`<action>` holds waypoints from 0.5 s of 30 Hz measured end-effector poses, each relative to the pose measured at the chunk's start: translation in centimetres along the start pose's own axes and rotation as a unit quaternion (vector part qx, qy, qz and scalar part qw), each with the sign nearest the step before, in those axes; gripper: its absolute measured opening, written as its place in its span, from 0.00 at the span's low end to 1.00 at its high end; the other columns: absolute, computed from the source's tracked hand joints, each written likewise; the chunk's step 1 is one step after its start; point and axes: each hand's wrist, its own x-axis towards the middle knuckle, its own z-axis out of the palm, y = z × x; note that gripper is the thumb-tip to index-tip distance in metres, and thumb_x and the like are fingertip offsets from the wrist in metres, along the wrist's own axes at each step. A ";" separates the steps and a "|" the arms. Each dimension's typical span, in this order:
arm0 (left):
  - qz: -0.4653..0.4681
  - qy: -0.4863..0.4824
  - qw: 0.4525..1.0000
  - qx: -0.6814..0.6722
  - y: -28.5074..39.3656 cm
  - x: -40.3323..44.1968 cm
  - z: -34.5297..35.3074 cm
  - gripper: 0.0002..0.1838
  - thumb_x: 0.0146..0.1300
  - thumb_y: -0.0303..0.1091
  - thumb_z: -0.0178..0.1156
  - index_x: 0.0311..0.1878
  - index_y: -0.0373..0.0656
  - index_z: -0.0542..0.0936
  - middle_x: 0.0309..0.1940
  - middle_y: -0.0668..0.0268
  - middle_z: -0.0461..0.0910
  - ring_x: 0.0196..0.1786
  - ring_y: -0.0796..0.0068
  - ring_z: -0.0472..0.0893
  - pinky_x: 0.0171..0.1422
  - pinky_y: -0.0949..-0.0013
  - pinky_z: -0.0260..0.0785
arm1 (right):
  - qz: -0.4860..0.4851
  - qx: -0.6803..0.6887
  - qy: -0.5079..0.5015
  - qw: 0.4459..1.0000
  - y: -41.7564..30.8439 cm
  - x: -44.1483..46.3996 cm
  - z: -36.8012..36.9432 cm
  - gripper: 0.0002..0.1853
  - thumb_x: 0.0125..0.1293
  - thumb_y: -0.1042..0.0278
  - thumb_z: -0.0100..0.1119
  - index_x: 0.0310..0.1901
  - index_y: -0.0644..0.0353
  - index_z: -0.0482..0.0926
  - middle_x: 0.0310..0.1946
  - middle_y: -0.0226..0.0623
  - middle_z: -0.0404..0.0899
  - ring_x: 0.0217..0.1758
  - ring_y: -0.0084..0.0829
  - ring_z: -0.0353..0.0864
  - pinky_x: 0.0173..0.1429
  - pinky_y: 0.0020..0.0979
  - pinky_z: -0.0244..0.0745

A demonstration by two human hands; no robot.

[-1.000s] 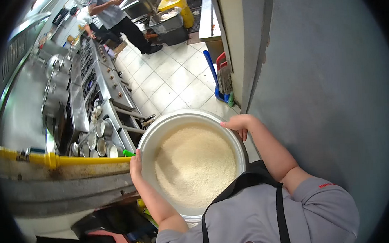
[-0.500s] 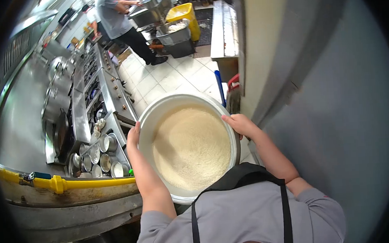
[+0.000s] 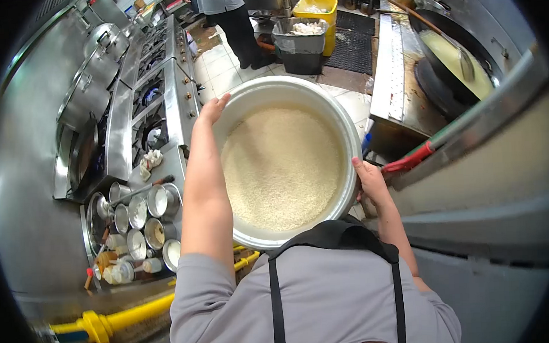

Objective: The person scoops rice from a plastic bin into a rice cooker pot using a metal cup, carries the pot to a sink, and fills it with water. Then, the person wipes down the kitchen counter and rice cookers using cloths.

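Observation:
A large round metal pot [image 3: 352, 136] is held in front of my body, tilted a little, with pale grains of what looks like rice [image 3: 281, 171] in cloudy water inside. My left hand [image 3: 214, 109] grips the pot's upper left rim, its fingers on the edge. On the lower right side my right hand [image 3: 369, 180] holds the rim, thumb on top and the other fingers partly hidden underneath.
At left are stove burners [image 3: 152, 97], large pots [image 3: 92, 72] and small metal containers [image 3: 138, 213]. A person [image 3: 236, 30] stands ahead near grey [image 3: 302, 43] and yellow bins [image 3: 325, 16]. A wok [image 3: 461, 56] sits at right, above a red handle [image 3: 410, 158] and a wall edge.
The view has moved forward past the wall edge, bringing the wok into sight. Both hands still hold the pot, which has shifted up and right in view. The stove and small containers look nearer.

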 end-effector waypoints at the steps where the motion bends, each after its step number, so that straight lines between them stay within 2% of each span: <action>1: -0.001 0.010 1.000 -0.003 -0.1 2.0 0.5 0.45 0.56 0.69 0.42 0.53 0.30 0.71 0.54 0.43 0.68 0.61 0.52 0.66 0.65 0.61 0.54 | -0.004 -0.013 0.002 1.000 -0.5 1.6 0.2 0.26 0.65 0.43 0.43 0.28 0.63 0.71 0.12 0.30 0.68 0.08 0.21 0.65 0.10 0.23 0.62; 3: -0.007 0.032 0.999 -0.005 -0.7 6.4 1.3 0.45 0.55 0.70 0.43 0.54 0.30 0.70 0.55 0.44 0.68 0.62 0.52 0.65 0.65 0.60 0.53 | 0.018 -0.029 0.013 0.999 -1.1 6.0 0.4 0.26 0.65 0.43 0.43 0.27 0.63 0.71 0.12 0.30 0.68 0.08 0.21 0.65 0.11 0.22 0.61; 4: -0.008 -0.009 1.000 -0.010 -1.3 8.9 1.0 0.45 0.55 0.70 0.42 0.54 0.30 0.70 0.55 0.44 0.68 0.62 0.52 0.65 0.65 0.61 0.53 | 0.021 -0.025 0.014 0.999 -1.5 8.3 0.5 0.26 0.65 0.43 0.44 0.26 0.62 0.70 0.12 0.29 0.67 0.08 0.21 0.65 0.11 0.22 0.61; 7: -0.022 -0.004 1.000 0.007 -1.8 15.0 0.4 0.45 0.56 0.70 0.41 0.53 0.30 0.70 0.55 0.44 0.68 0.62 0.52 0.64 0.66 0.61 0.53 | 0.018 -0.029 0.005 0.999 -3.4 15.2 0.5 0.25 0.65 0.45 0.45 0.26 0.62 0.71 0.12 0.28 0.68 0.09 0.19 0.65 0.11 0.21 0.60; 12: -0.021 -0.004 1.000 -0.002 -3.3 21.9 -1.5 0.43 0.57 0.70 0.38 0.43 0.32 0.76 0.45 0.45 0.75 0.53 0.51 0.72 0.57 0.58 0.60 | 0.003 -0.009 -0.034 0.999 -6.6 24.8 1.5 0.24 0.65 0.46 0.46 0.28 0.63 0.73 0.13 0.28 0.68 0.08 0.18 0.64 0.10 0.20 0.59; 15: -0.048 0.039 0.998 0.029 -5.2 26.5 -2.6 0.43 0.57 0.70 0.37 0.43 0.32 0.76 0.45 0.45 0.75 0.53 0.50 0.72 0.57 0.58 0.61 | -0.002 -0.008 -0.050 0.999 -8.8 30.6 3.1 0.24 0.64 0.46 0.47 0.28 0.63 0.73 0.12 0.28 0.68 0.08 0.18 0.63 0.09 0.21 0.58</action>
